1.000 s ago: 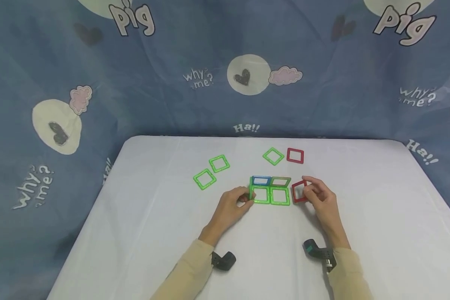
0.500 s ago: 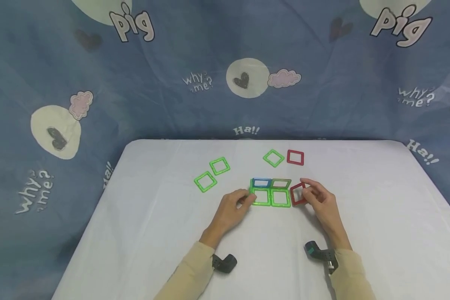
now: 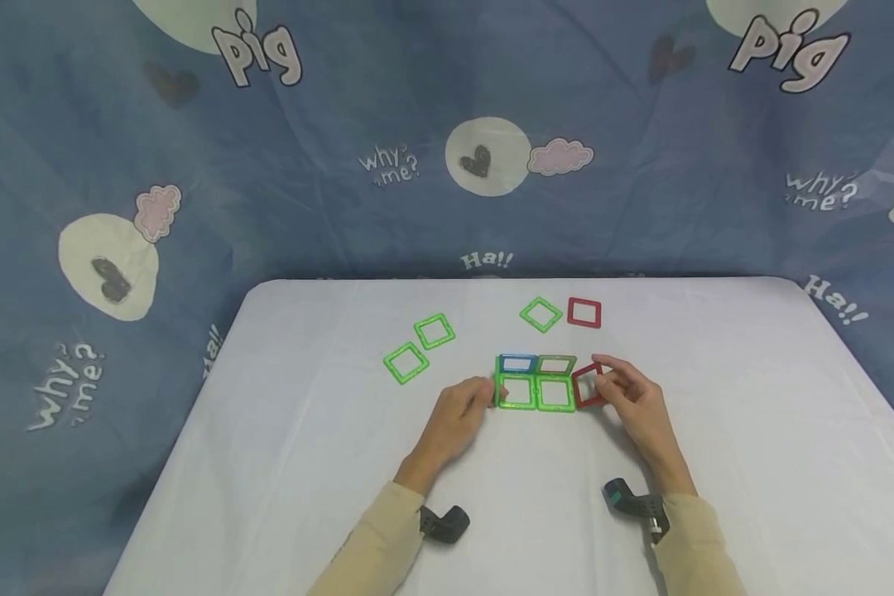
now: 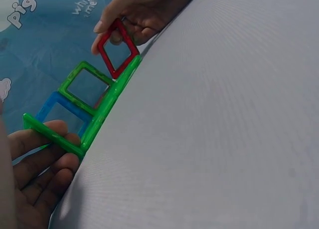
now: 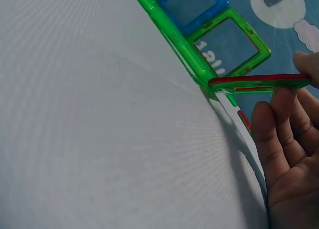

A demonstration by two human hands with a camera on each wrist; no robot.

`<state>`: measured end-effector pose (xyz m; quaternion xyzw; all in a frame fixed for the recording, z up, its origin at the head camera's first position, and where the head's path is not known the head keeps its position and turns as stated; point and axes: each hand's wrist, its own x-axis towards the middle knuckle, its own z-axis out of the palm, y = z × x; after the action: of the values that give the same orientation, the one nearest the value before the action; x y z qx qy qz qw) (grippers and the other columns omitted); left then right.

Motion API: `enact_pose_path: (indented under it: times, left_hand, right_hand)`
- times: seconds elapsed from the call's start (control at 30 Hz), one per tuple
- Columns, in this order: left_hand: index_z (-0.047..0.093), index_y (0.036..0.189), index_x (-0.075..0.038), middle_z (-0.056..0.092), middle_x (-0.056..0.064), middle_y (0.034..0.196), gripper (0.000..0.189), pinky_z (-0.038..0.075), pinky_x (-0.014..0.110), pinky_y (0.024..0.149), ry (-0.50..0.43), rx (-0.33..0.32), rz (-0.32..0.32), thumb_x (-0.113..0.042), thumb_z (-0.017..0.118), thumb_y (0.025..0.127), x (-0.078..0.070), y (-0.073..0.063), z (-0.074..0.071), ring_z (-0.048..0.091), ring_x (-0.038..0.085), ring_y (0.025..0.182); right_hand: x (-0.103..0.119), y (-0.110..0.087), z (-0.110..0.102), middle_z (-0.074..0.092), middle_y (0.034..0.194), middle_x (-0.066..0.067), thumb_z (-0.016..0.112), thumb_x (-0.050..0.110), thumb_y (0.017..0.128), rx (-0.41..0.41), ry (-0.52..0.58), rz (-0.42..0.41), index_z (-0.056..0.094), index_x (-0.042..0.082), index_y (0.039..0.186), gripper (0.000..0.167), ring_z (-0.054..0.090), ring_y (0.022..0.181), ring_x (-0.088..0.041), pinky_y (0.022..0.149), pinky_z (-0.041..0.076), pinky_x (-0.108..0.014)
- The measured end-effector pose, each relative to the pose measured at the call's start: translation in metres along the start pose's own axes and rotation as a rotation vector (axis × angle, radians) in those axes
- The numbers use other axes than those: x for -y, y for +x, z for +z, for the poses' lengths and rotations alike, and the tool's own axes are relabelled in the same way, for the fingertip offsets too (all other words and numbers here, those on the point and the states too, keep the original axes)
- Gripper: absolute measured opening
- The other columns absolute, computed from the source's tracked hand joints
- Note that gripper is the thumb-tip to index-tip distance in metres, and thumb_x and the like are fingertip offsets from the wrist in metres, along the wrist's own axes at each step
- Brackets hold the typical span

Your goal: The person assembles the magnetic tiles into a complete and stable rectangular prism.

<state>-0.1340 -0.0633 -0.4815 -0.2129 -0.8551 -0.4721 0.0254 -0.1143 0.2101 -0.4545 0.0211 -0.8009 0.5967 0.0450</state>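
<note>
Square magnetic tiles form a small structure on the white table. Two green tiles, the left one [image 3: 517, 407] and the right one [image 3: 555, 409], lie side by side, with a blue tile [image 4: 70, 103] and another green tile [image 4: 70, 79] standing along their back edge. At the left end stands a green tile [image 4: 52, 136], gripped by my left hand [image 3: 450, 422], whose fingertips overlap it. My right hand [image 3: 638, 406] pinches a red tile [image 4: 106, 59] between thumb and fingers. That tile is tilted up, its lower edge at the structure's right end.
Two loose green tiles, one nearer [image 3: 398, 354] and one farther [image 3: 420, 335], lie at the back left of the table [image 3: 283, 463]. Behind the structure are a green tile [image 3: 531, 307] and a red tile [image 3: 570, 313]. A blue printed cloth [image 3: 328, 215] hangs behind the table.
My right hand has brought the red tile slightly left, closing the gap to the structure's right end. My left hand stays at the left end, its fingers shifting slightly.
</note>
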Motion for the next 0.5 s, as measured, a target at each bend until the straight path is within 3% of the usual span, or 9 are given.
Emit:
enact_pose_path:
  times: [0.13,0.37,0.5]
  left_hand:
    - [0.068,0.098,-0.015,0.069,-0.004,0.096,0.041,0.05,0.03,0.082,0.002,0.006,-0.012,-0.039,0.035,0.103,-0.0001,-0.0017,0.0004,0.063,0.011,0.093]
    - [0.068,0.101,-0.017,0.069,-0.004,0.103,0.038,0.048,0.033,0.095,0.013,0.001,-0.012,-0.04,0.038,0.101,-0.001,-0.0003,0.0002,0.063,0.012,0.107]
    - [0.068,0.101,-0.018,0.069,-0.004,0.103,0.036,0.048,0.033,0.095,0.015,0.002,-0.017,-0.04,0.04,0.101,-0.0009,0.0002,0.0007,0.062,0.011,0.107]
  right_hand:
    - [0.0025,-0.0026,0.0001,0.063,0.094,-0.025,0.058,0.016,0.095,0.002,-0.021,0.013,0.053,0.002,0.129,0.037,0.062,0.074,-0.01,0.069,0.048,-0.018]
    - [0.0033,-0.0021,-0.0007,0.062,0.095,-0.025,0.058,0.019,0.095,0.015,-0.027,0.026,0.053,0.004,0.13,0.039,0.061,0.075,-0.005,0.071,0.048,-0.017]
    - [0.0052,-0.0025,-0.001,0.062,0.096,-0.026,0.057,0.021,0.095,0.028,-0.041,0.032,0.052,0.004,0.131,0.04,0.061,0.077,-0.004,0.073,0.05,-0.016]
